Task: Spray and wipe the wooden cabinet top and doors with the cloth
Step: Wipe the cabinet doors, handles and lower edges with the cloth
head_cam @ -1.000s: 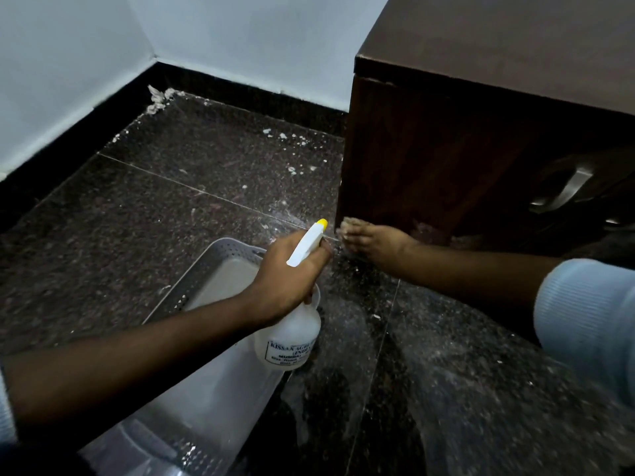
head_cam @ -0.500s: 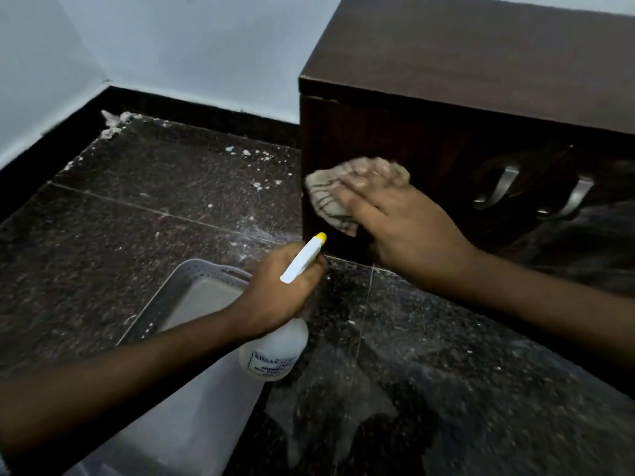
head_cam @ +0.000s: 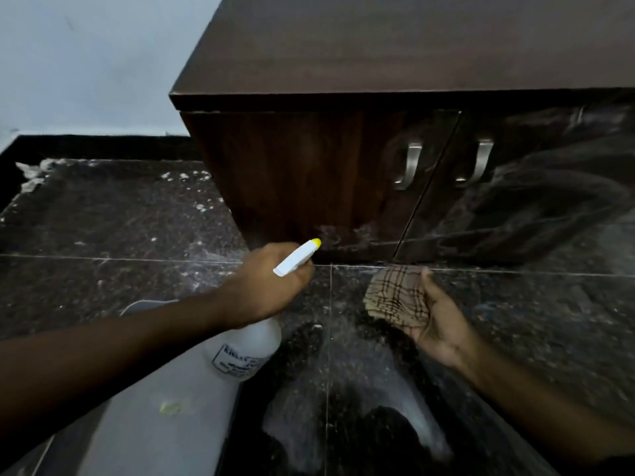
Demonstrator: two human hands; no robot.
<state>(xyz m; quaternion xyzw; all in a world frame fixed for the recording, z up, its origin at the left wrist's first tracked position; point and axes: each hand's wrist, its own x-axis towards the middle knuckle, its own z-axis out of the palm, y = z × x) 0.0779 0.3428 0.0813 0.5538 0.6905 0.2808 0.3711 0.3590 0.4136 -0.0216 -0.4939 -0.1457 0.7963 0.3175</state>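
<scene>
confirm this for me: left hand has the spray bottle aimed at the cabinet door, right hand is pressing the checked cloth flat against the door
Not quite. In the head view the right hand holds the checked cloth off the cabinet door, low above the floor. The left hand does aim the spray bottle at the door.

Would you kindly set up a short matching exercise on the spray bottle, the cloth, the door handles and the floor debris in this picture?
Things:
1. spray bottle
2. checked cloth
3. door handles
4. white debris

Places or states:
A. on the floor by the wall
B. in the left hand
C. on the cabinet doors
D. in the right hand

Pairs: 1-B, 2-D, 3-C, 4-A
</scene>
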